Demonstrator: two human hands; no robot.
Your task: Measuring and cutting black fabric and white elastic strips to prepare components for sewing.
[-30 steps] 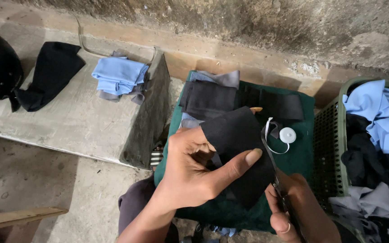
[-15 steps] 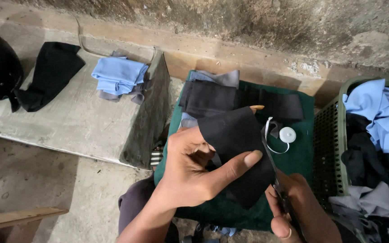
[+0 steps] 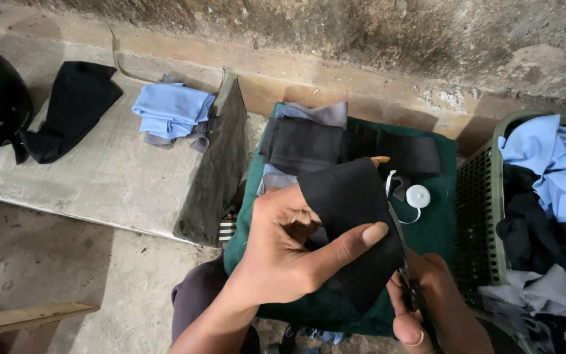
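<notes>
Item 1: black cloth piece [image 3: 352,223], which I see held up over the green cloth pad [image 3: 437,233], my landmark for this entry.

Item 2: left hand [image 3: 289,252], closed on the near-left side of the black cloth piece, thumb pressed across its front, fingers curled behind it.

Item 3: right hand [image 3: 427,308], at the near edge of the pad, closed around the handles of dark scissors [image 3: 404,262]; the blades run up along the right edge of the black cloth piece. I cannot tell how far the blades are parted.

Item 4: white round spool [image 3: 418,196] with a loop of white thread, lying on the pad, just right of the held piece.

Item 5: stacked black and grey cloth strips [image 3: 316,141], at the far end of the pad.

Item 6: green mesh basket [image 3: 476,223], touching the pad's right side, filled with blue, black and grey fabric.

Item 7: concrete step [image 3: 119,177], left of the pad, carrying a folded light-blue cloth [image 3: 171,108] and a black cloth [image 3: 67,105].
</notes>
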